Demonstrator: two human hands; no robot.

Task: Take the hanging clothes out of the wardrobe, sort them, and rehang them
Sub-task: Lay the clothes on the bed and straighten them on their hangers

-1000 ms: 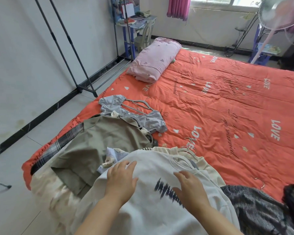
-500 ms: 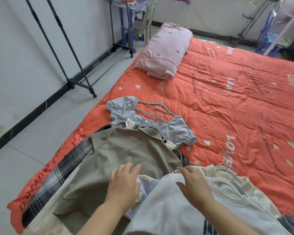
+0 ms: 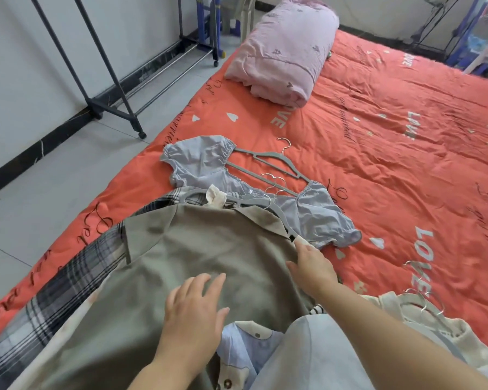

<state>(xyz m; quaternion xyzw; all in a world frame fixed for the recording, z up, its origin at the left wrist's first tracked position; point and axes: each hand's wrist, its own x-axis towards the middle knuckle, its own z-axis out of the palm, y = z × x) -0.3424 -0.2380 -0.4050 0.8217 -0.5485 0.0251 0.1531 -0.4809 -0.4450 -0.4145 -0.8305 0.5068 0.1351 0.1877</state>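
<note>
An olive-grey shirt (image 3: 197,249) on a grey hanger lies on top of a pile of clothes at the near left of the bed. My left hand (image 3: 193,308) lies flat on its lower part, fingers spread. My right hand (image 3: 312,264) touches the shirt's right edge near the hanger's end, fingers fairly straight. Beyond the shirt lies a pale blue puff-sleeved top (image 3: 237,187) on a grey hanger (image 3: 268,164). A plaid garment (image 3: 76,274) sticks out under the shirt at left. A white T-shirt (image 3: 307,358) and a cream garment (image 3: 423,319) on hangers lie near my right arm.
The orange bedspread (image 3: 392,153) covers the bed, with a rolled pink quilt (image 3: 288,49) at its far end. A dark metal clothes rack (image 3: 107,80) on wheels stands on the tiled floor along the left wall.
Both hands moved off the white T-shirt and forward onto the olive-grey shirt; my right hand reached to its right edge. The view tilted down and forward.
</note>
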